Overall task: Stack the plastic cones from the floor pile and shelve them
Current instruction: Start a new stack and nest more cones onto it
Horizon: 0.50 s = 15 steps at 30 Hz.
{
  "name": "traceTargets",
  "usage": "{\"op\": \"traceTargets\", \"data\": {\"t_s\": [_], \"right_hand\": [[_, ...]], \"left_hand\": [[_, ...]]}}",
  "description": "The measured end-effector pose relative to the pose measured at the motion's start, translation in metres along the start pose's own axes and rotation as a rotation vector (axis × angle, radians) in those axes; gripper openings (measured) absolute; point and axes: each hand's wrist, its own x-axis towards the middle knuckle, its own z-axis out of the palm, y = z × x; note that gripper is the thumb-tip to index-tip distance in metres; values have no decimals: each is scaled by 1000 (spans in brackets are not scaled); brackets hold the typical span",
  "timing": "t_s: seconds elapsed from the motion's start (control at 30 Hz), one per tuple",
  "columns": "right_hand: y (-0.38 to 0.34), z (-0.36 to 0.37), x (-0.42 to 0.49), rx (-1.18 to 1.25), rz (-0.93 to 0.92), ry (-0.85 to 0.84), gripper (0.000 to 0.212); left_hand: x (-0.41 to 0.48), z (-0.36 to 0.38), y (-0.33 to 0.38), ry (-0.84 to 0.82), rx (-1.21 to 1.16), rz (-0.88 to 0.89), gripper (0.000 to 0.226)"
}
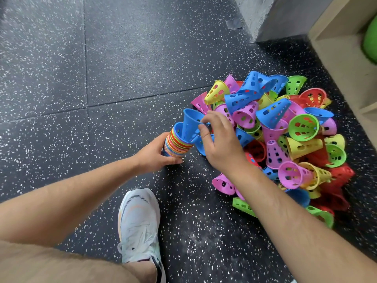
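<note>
A pile of perforated plastic cones (289,131) in blue, pink, yellow, green and red lies on the floor at the right. My left hand (157,154) grips a nested stack of multicoloured cones (177,145), tilted with its open end facing the pile. My right hand (218,137) pinches a blue cone (190,124) whose narrow end sits inside the mouth of the stack. Another blue cone (201,145) lies just under my right hand, partly hidden.
The floor (114,78) is dark speckled rubber tiles. My white sneaker (139,223) stands below the stack. A beige shelf unit (342,50) with a green ball (370,41) stands at the far right, beside a grey wall corner (263,17).
</note>
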Motion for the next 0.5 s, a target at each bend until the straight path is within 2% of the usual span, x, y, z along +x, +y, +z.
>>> {"op": "traceTargets", "data": {"t_s": [0.13, 0.23, 0.3, 0.37, 0.43, 0.5], "right_hand": [[-8, 14, -15, 17, 123, -219, 33], [-8, 21, -31, 8, 110, -379, 52], [-6, 18, -35, 85, 145, -349, 56], [-1, 13, -33, 137, 224, -244, 54], [6, 10, -31, 56, 267, -189, 44], [13, 9, -30, -48, 288, -224, 33]], "left_hand": [[-1, 2, 0, 13, 2, 7, 85], [-3, 4, 4, 29, -25, 3, 84], [-3, 4, 2, 28, -22, 11, 81], [-2, 3, -2, 25, -4, 22, 80], [-2, 3, -4, 19, 29, 25, 85], [-1, 2, -6, 9, 57, 26, 88]]}}
